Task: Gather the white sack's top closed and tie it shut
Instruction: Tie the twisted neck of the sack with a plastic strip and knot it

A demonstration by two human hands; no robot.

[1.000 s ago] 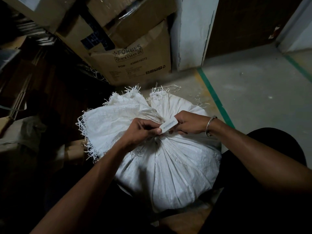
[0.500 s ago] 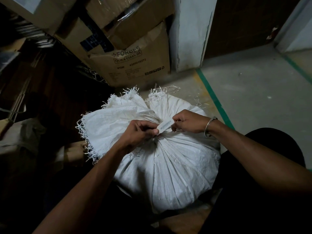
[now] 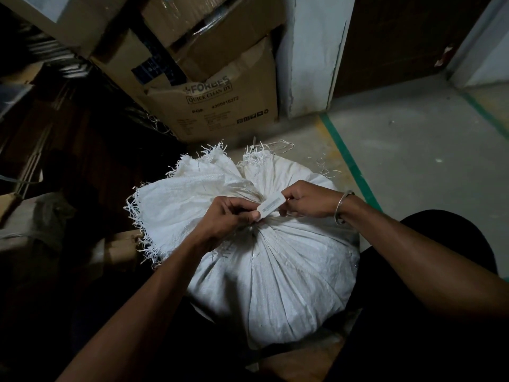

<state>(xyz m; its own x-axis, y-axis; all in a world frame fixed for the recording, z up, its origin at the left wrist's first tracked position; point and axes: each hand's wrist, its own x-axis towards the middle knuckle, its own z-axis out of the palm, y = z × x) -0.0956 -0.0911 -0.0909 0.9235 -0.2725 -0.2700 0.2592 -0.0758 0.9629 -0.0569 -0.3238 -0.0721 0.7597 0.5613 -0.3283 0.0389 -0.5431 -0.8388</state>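
A full white woven sack [image 3: 275,285] stands on the floor in front of me, its top gathered into a neck under my hands. The frayed mouth [image 3: 192,188] fans out to the left and back. A small white tag [image 3: 271,206] with printed lines, part of the tie, spans the neck. My left hand [image 3: 228,216] pinches the tag's left end with curled fingers. My right hand [image 3: 305,199], a metal bangle on its wrist, pinches the right end. The tie around the neck is hidden by my fingers.
Stacked cardboard boxes [image 3: 214,106] lean behind the sack, one printed "FORBES". A white pillar [image 3: 308,56] and a dark door [image 3: 399,37] stand at the back. Grey floor with a green tape line [image 3: 349,161] lies to the right. Dark clutter fills the left.
Both hands stay at the neck; the tag dipped slightly half a second ago and is back level between my fingers. The sack has not moved.
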